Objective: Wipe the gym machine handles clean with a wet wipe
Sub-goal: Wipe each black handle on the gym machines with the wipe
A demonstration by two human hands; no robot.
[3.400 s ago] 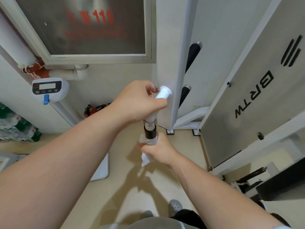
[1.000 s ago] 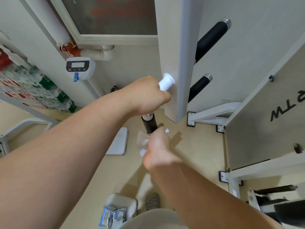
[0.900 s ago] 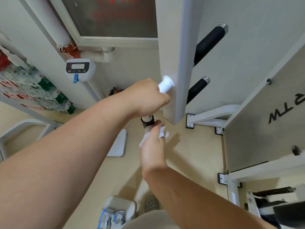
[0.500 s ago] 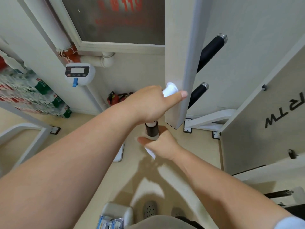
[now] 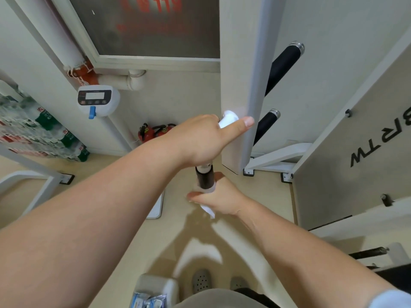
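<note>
Below, our right hand (image 5: 222, 198) is curling the limp wet wipe (image 5: 208, 211) round the stiff handle (image 5: 204, 177), left hand (image 5: 200, 141) gripping above.

handle grip (image 5: 205, 178): black, matt, rubber-like
handle stem (image 5: 229, 118): white, smooth, glossy
wet wipe (image 5: 208, 211): thin white cloth
upright post (image 5: 240, 63): smooth white paint
end cap (image 5: 298, 46): shiny metal
floor (image 5: 271, 196): beige, slight sheen

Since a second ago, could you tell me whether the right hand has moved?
Yes: the right hand has closed in onto the black handle grip, and now wraps the wet wipe round its lower end.
</note>
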